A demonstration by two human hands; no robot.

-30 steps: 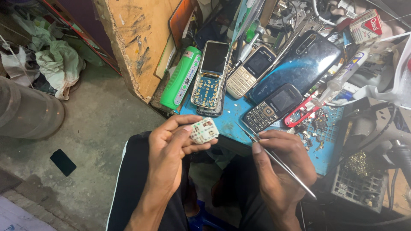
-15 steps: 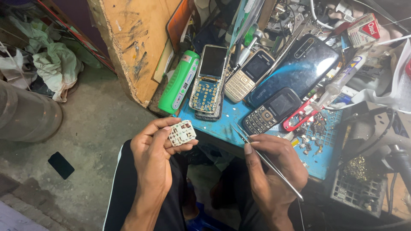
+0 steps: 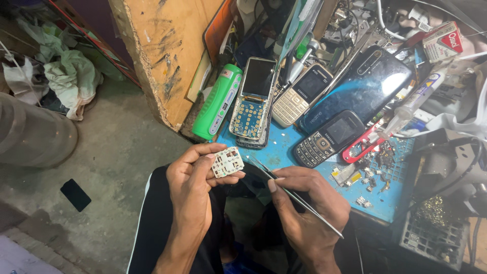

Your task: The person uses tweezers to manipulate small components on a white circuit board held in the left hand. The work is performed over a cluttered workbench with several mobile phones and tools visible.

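My left fingers (image 3: 205,161) pinch the keypad (image 3: 227,162); right fingers (image 3: 284,182) grip tweezers (image 3: 294,195), tips just beside it. Stripped phone (image 3: 252,104) lies unassembled on the table (image 3: 385,200).

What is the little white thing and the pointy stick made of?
The white keypad piece in the left hand looks like thin matte plastic or rubber, with pale grid squares. The tweezers in the right hand look like metal: thin, grey, slightly shiny.
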